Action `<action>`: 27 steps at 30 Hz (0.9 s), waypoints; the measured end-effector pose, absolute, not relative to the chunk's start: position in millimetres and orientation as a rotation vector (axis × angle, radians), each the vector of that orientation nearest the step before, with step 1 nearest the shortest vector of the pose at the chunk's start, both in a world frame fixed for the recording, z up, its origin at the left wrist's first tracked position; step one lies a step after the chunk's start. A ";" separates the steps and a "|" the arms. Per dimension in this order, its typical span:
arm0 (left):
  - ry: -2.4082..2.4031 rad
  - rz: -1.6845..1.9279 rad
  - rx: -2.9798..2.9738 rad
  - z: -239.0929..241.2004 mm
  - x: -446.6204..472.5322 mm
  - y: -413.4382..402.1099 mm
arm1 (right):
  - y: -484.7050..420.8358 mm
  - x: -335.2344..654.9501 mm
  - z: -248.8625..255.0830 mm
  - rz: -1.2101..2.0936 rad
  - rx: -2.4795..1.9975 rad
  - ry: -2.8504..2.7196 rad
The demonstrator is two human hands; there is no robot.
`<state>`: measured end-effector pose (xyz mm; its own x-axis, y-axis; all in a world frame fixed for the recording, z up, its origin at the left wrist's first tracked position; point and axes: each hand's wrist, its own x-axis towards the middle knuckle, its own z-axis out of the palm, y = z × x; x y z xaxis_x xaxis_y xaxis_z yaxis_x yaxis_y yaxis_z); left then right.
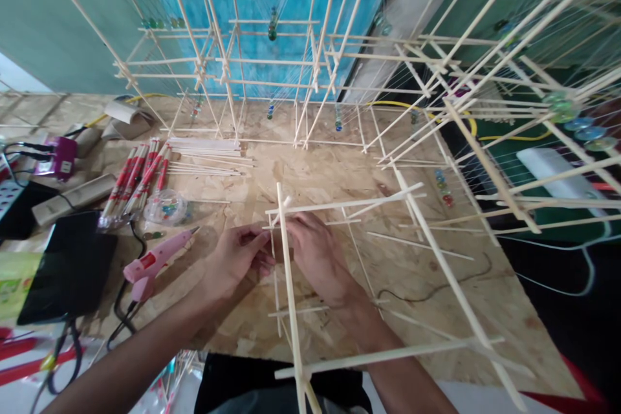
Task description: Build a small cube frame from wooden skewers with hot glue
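Observation:
My left hand (pixel 240 257) and my right hand (pixel 315 252) meet over an oriented strand board table (pixel 339 174), both pinched on thin bamboo sticks at a joint of a small stick frame (pixel 286 259). A long upright stick of that frame crosses in front of my right hand. A larger lattice of bamboo sticks (pixel 339 71), strung with threads and glass marbles, rises behind and to the right.
A pink glue gun (pixel 155 262) lies left of my left hand, its cord trailing down. Packs of chopsticks in red wrappers (pixel 138 181), a clear bag of marbles (pixel 167 207), loose sticks (pixel 208 155), a black tablet (pixel 68 268) and a purple device (pixel 61 156) sit at left.

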<state>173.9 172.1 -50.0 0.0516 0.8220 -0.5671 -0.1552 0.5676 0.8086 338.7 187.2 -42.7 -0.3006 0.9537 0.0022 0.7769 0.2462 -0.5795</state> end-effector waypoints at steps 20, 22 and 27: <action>1.150 -0.114 1.964 24.8 115.8 88.4 | 186.7 340.6 -49.8 0.678 -1.539 -2.167; 1.153 -0.111 1.947 23.7 110.6 93.3 | 187.1 340.4 -48.7 0.692 -1.554 -2.171; 1.373 0.388 1.686 4.6 108.5 117.2 | 188.6 339.9 -43.6 0.757 -1.585 -2.181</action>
